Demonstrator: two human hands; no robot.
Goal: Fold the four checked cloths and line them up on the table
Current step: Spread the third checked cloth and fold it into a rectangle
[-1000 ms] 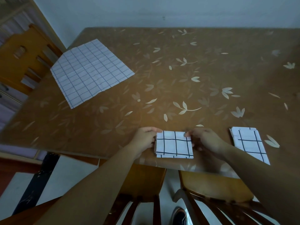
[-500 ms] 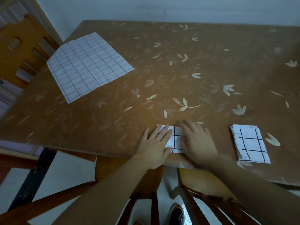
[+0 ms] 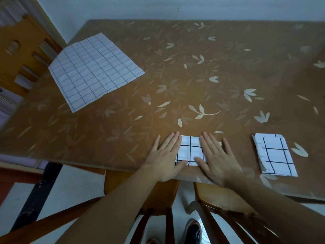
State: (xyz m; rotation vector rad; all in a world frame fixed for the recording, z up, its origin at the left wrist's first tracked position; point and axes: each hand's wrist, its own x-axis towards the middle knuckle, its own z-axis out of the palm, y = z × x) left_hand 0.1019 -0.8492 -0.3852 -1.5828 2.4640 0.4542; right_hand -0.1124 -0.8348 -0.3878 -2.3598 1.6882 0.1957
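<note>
A folded white cloth with bold black checks (image 3: 190, 151) lies at the table's near edge. My left hand (image 3: 165, 156) lies flat on its left side, fingers spread. On its right side my right hand (image 3: 217, 158) presses flat, fingers spread too. Only the cloth's middle strip shows between them. A second folded checked cloth (image 3: 274, 154) lies to the right, apart from my hands. An unfolded white cloth with fine blue checks (image 3: 95, 69) is spread flat at the far left of the table.
The brown table (image 3: 193, 76) has a leaf pattern and runs to a wall at the back. A wooden chair (image 3: 19, 55) stands at the left side. Two wooden chairs (image 3: 158, 196) sit below the near edge, with shoes on the pale floor.
My hands went from pinching the folded cloth's sides to lying flat on top of it, fingers spread. The cloth stays at the near edge.
</note>
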